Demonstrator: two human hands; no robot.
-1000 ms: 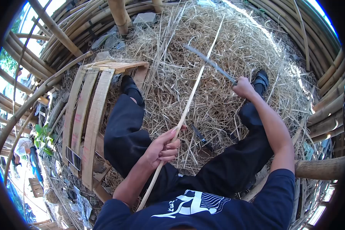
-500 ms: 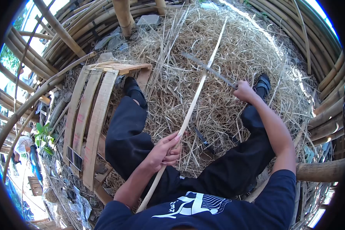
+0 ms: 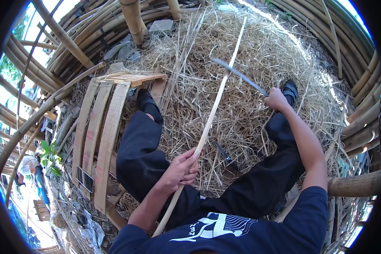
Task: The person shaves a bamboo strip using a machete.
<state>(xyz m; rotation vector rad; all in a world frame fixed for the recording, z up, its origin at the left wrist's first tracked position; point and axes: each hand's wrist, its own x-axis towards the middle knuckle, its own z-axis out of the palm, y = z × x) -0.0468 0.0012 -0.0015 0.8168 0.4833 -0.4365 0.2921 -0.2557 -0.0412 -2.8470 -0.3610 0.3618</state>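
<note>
My left hand (image 3: 182, 171) is wrapped round a long pale bamboo strip (image 3: 211, 116), which slants from beside my torso up and away over the shavings. In my right hand (image 3: 277, 100) is a knife (image 3: 243, 77) with a long, narrow blade. The blade lies across the strip toward its far end, and its tip points to the upper left. The knife's handle is mostly hidden in my fist. A second, dark knife-like tool (image 3: 225, 155) lies on the shavings between my legs, to the right of my left hand.
Bamboo shavings (image 3: 249, 131) cover the ground around my feet. At left stands a slatted wooden crate (image 3: 110, 139) with a phone (image 3: 85, 179) on it. Stacked bamboo poles (image 3: 326, 38) line both sides, and a bamboo post (image 3: 133, 21) rises ahead. Another person (image 3: 29, 167) is at far left.
The knife blade has shifted slightly to the right and turned a little against the strip, with my right hand moving right. My left hand keeps its hold.
</note>
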